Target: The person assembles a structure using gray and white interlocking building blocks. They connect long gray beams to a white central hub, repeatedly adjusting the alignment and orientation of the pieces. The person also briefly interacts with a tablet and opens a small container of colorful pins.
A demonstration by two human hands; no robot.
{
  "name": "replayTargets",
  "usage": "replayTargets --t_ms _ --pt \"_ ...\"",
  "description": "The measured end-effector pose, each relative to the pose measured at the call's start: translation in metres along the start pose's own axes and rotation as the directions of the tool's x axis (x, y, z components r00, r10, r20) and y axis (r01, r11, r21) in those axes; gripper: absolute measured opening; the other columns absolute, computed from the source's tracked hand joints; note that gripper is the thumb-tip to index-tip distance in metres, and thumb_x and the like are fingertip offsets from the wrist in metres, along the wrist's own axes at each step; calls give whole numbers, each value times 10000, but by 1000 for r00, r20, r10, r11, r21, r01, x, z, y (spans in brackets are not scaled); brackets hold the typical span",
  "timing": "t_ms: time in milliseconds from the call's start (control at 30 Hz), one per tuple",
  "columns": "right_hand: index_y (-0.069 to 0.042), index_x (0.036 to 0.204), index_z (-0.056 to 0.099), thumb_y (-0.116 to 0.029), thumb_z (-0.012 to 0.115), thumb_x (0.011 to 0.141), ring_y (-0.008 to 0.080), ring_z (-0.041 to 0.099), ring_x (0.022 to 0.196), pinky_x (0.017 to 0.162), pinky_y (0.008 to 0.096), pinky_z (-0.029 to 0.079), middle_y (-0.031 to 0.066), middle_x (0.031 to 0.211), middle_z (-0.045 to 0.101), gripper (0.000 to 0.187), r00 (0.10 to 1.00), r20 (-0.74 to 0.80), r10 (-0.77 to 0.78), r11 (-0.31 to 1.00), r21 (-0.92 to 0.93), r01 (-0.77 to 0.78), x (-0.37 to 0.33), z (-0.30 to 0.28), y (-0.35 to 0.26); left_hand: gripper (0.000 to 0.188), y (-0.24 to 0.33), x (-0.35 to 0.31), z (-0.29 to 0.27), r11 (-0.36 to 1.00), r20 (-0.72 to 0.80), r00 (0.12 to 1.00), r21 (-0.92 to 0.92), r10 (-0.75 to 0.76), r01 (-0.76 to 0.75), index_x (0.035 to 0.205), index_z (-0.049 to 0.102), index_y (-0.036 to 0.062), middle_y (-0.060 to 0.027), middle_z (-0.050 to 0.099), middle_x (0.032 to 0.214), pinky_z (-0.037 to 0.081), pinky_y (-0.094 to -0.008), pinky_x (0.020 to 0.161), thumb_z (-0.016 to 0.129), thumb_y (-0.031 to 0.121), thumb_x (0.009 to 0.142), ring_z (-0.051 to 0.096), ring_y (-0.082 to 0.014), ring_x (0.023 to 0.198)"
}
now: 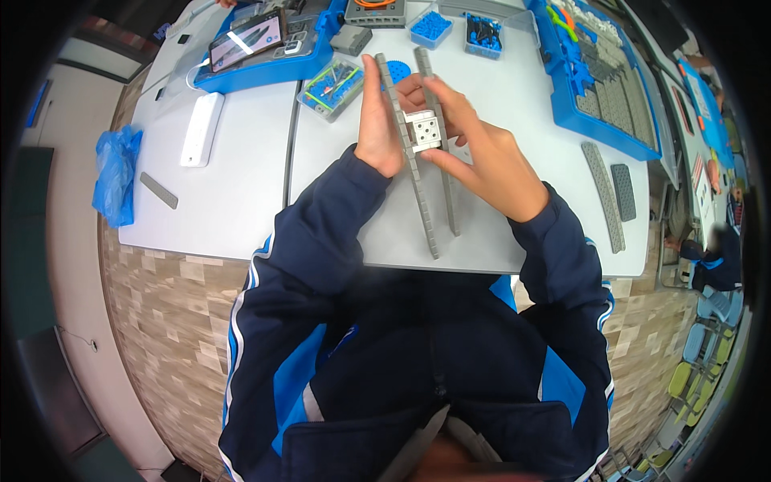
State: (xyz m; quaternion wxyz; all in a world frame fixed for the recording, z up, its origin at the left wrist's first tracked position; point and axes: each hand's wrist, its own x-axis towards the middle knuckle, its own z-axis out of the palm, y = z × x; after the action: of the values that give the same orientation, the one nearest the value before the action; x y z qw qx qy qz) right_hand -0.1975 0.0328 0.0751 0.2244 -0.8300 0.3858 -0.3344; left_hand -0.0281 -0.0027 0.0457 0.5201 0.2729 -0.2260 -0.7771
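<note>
Two long grey perforated building-set beams stand on edge, roughly side by side, joined by a white block with holes [426,130]. My left hand [379,132] is pressed along the outer side of the left beam [419,193], thumb pointing up; fingers show between the beams, apparently its own. From the other side my right hand [496,165] grips the assembly. Its index finger lies along the upper part of the right beam [448,193], and its thumb touches the lower edge of the white block. Its other fingers are partly hidden behind that beam.
Beyond my hands are a clear box of small parts [331,88], a blue gear [395,72] and tubs of blue pieces [431,29]. A blue parts case [602,132] stands right, near loose grey beams [604,197]. Left lie a tablet [247,40], a white power strip [202,128] and a blue bag [118,173].
</note>
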Motion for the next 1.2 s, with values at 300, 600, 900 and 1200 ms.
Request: replayTargets --t_ms 300,600,900,1200 --pt "39 1315 492 -240 854 766 333 667 909 756 372 549 197 1009 642 715 965 -203 -164 981 -139 137 12 9 -28 998 26 6 20 840 88 837 -14 541 -542 852 582 44 -118 598 698 501 -430 834 124 930 824 618 -286 749" --pt "38 1319 497 -139 821 764 329 622 1001 822 387 548 164 1127 606 667 933 -206 -295 929 -290 229 37 -3 -36 961 51 27 29 676 313 599 -325 737 -662 802 537 47 -132 571 665 466 -423 777 128 916 839 552 -255 657" --pt "18 1317 507 -70 820 744 358 629 1011 814 394 548 175 1193 559 658 944 -248 -216 961 -227 160 53 -16 -7 943 52 37 47 840 25 866 -263 499 -476 768 516 29 -145 534 687 484 -437 705 203 917 826 532 -300 668" --pt "-27 1201 602 -284 774 843 222 695 778 645 356 543 82 893 687 473 932 -359 -47 969 -244 -45 83 -39 42 1035 60 93 68 828 10 841 -184 540 -530 1398 429 -102 -280 520 1346 375 -510 1118 275 808 932 514 -406 1267"
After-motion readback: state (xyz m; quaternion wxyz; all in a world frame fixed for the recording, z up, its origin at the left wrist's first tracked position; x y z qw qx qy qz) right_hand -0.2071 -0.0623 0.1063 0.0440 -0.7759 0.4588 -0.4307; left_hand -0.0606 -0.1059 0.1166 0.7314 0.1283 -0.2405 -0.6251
